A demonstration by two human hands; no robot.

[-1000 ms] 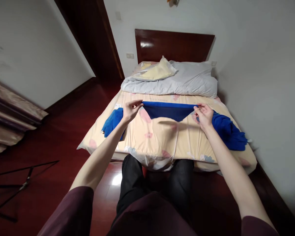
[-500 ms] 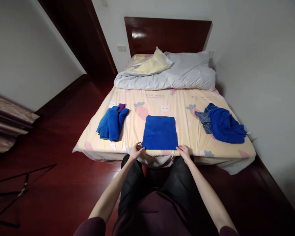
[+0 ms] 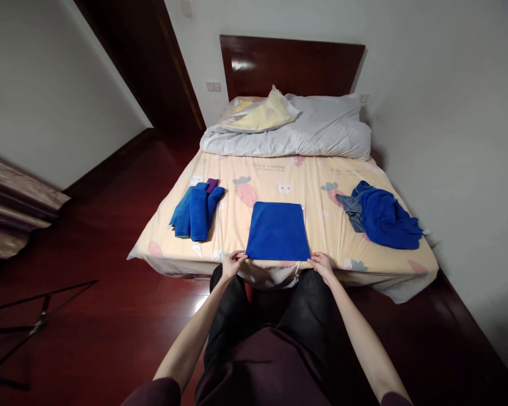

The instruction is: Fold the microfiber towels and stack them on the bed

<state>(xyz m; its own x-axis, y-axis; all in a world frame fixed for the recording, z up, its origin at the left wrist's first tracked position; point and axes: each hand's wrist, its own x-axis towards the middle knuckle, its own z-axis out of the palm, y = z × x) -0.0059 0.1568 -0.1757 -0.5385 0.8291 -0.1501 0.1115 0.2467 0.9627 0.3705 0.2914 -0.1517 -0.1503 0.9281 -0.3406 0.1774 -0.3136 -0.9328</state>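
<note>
A blue towel (image 3: 276, 231) lies flat and square on the yellow patterned bed sheet (image 3: 313, 180), close to the foot edge of the bed. My left hand (image 3: 232, 264) pinches its near left corner. My right hand (image 3: 321, 263) pinches its near right corner. Both hands rest at the mattress edge with fingers closed on the cloth.
Folded blue towels (image 3: 196, 212) with a small purple piece lie on the bed's left. A heap of blue and grey cloths (image 3: 383, 217) sits on the right. A grey duvet (image 3: 305, 135) lies by the wooden headboard. Dark stand legs (image 3: 29, 327) cross the red floor at left.
One second ago the towel was held up in the air between both hands. It has since been laid flat on the bed, and my hands came down to its near corners.
</note>
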